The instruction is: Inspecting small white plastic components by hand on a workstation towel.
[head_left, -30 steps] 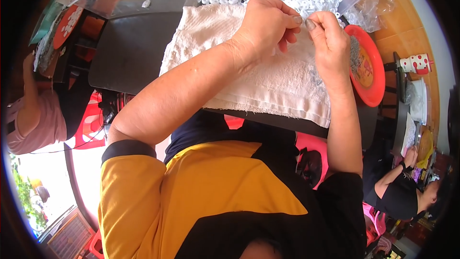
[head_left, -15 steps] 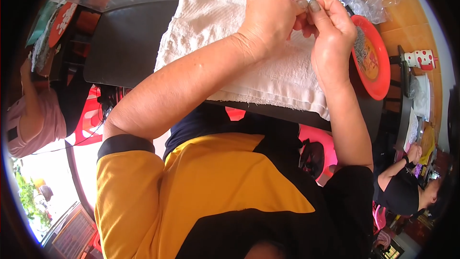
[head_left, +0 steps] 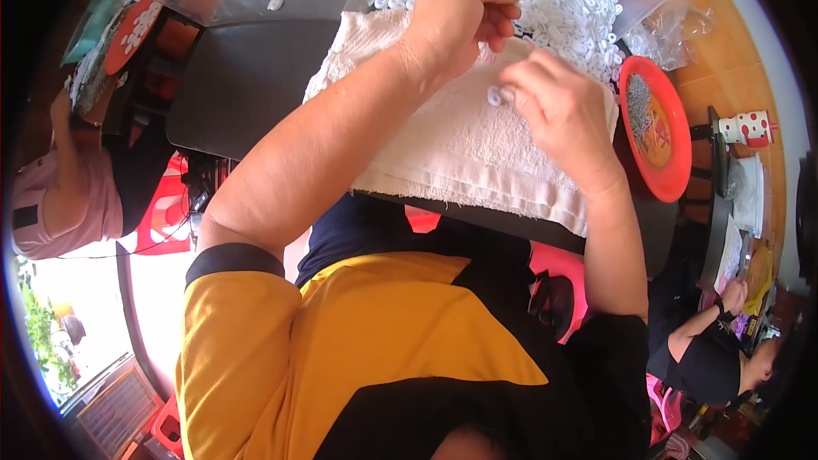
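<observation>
Over the far part of a cream towel (head_left: pixel 460 145), my left hand (head_left: pixel 460 21) is closed, fingers curled and thumb against them; what it holds, if anything, cannot be made out. To its right and a little nearer, my right hand (head_left: pixel 558 115) is bent down over the towel, slightly smeared by motion. At its fingertips is a small white oval piece (head_left: pixel 494 96), which appears pinched there. Beyond both hands lies a large heap of similar white plastic pieces (head_left: pixel 562 0).
A red oval dish (head_left: pixel 677 123) with small grey metal bits stands right of the towel. Clear plastic bags (head_left: pixel 677 30) lie behind it. The dark table (head_left: pixel 247 77) extends left, with a few white pieces beyond. Another person (head_left: pixel 711 349) sits at right, another at far left.
My hands have come apart; they were together at the far edge of the towel. The right hand has moved nearer and left, with the white piece now showing at its fingertips.
</observation>
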`<state>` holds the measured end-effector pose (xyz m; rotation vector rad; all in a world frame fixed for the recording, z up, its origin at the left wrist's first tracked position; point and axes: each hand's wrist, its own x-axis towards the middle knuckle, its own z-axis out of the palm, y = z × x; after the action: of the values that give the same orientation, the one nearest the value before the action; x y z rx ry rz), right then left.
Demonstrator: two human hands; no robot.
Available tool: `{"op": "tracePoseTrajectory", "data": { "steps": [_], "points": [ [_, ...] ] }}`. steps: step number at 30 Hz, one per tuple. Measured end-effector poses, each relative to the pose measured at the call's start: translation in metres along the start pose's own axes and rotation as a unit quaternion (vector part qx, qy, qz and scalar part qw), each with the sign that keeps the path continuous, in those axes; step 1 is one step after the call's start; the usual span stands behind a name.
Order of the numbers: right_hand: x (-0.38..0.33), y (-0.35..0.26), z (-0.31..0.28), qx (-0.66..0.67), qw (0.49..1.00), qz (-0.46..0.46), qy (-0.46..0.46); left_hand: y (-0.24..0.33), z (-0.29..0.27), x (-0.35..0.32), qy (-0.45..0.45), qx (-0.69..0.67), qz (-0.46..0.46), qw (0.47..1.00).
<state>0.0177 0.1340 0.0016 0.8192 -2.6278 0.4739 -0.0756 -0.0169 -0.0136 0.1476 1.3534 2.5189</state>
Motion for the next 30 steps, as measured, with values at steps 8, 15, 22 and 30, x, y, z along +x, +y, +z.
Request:
{"op": "tracePoseTrajectory", "data": {
  "steps": [8,15,22,30],
  "points": [
    [-0.003,-0.002,-0.002,0.061,0.996,-0.022,-0.063,0.003,0.003,-0.007,-0.018,-0.014,-0.001,1.000],
    [0.000,-0.003,0.013,0.042,0.999,0.002,-0.002,0.003,0.007,-0.008,-0.019,0.010,0.006,1.000],
    [-0.003,0.001,0.005,0.030,0.997,0.068,-0.028,0.003,0.007,-0.008,-0.028,0.031,0.010,0.999],
    [-0.004,0.013,-0.006,0.052,0.994,0.098,-0.017,0.001,0.008,-0.008,-0.026,0.036,0.018,0.999]
  ]
}}
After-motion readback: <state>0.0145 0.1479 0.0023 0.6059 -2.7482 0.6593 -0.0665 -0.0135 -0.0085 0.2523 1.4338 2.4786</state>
